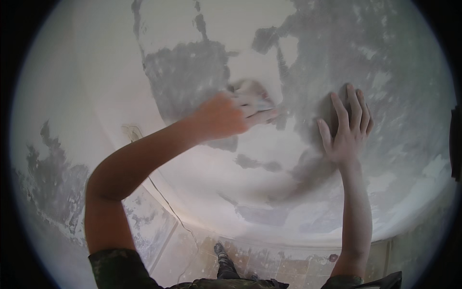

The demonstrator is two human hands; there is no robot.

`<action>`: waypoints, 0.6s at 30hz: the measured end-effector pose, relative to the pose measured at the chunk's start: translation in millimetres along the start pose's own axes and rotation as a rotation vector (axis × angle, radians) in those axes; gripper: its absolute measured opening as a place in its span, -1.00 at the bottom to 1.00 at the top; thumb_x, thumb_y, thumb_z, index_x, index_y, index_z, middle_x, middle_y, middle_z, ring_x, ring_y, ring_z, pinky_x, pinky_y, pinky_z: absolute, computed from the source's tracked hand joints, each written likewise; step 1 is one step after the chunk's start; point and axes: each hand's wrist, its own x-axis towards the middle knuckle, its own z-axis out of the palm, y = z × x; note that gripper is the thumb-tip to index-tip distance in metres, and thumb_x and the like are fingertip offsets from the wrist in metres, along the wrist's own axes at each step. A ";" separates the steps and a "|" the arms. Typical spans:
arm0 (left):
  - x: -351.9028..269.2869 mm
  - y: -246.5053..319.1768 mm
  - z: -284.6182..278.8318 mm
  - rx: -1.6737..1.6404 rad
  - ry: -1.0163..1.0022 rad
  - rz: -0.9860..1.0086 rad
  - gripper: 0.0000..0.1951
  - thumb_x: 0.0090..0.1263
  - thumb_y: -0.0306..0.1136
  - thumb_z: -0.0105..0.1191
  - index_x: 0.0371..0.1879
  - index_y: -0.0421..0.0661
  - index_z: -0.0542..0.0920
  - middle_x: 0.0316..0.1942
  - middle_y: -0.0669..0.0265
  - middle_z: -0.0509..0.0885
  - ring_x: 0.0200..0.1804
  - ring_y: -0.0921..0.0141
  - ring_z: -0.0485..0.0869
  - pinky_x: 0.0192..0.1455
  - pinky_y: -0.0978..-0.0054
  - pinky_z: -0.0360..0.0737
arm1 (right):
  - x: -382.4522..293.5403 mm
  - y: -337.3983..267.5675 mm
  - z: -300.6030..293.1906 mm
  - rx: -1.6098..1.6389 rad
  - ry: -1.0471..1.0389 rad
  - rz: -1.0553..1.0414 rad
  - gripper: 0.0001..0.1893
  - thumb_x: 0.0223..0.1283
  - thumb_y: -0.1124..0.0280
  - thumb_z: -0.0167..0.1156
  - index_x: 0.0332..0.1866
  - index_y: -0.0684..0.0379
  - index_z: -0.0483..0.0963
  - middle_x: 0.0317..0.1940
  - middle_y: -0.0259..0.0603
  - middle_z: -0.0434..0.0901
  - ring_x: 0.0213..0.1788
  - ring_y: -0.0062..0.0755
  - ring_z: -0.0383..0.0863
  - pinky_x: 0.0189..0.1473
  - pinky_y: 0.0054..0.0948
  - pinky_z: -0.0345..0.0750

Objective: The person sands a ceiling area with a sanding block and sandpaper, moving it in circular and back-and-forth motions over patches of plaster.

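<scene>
My left hand [231, 113] reaches across from the left with its fingers bent around a crumpled pale sheet [254, 92], possibly sandpaper. It presses the sheet to the plastered wall [260, 68], and motion blur hides the sheet's edges. My right hand [344, 133], coated in white dust, rests on the wall farther right. Its fingers are spread and it holds nothing. Grey patches [187, 74] with ragged edges break up the white plaster around both hands.
A thin cable [169, 206] runs from near a wall box [133, 132] at the left corner down to the dusty tiled floor [252, 256]. My shoe [219, 249] stands near the wall's foot. A small round object [333, 258] lies at the wall's base. A dark object [455, 144] edges in at right.
</scene>
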 end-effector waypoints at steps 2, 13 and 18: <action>-31.8 -20.4 5.9 0.005 0.019 0.044 -0.48 0.46 -0.38 0.23 0.41 0.24 0.62 -0.08 0.55 0.82 -0.15 0.56 0.78 -0.17 0.54 0.77 | -7.4 9.9 -2.1 -0.023 0.018 -0.045 -0.40 0.51 -0.18 0.09 0.47 -0.07 0.48 0.59 -0.11 0.34 0.63 -0.02 0.23 0.58 -0.01 0.11; 3.7 -4.3 2.9 0.066 -0.092 0.137 -0.50 0.49 -0.39 0.19 0.42 0.23 0.62 -0.05 0.56 0.85 -0.07 0.59 0.80 -0.27 0.66 0.74 | -26.6 28.9 -3.3 -0.056 -0.003 -0.032 -0.38 0.50 -0.28 0.02 0.49 -0.20 0.48 0.60 -0.21 0.34 0.66 -0.13 0.21 0.63 -0.02 0.03; -19.5 -16.1 18.3 0.032 0.066 0.060 -0.43 0.43 -0.35 0.21 0.47 0.23 0.56 -0.13 0.59 0.81 -0.14 0.61 0.78 -0.24 0.62 0.71 | -13.2 11.8 -2.1 -0.046 0.034 0.037 -0.33 0.51 -0.30 0.00 0.55 -0.17 0.43 0.64 -0.19 0.25 0.67 -0.09 0.17 0.66 0.02 -0.03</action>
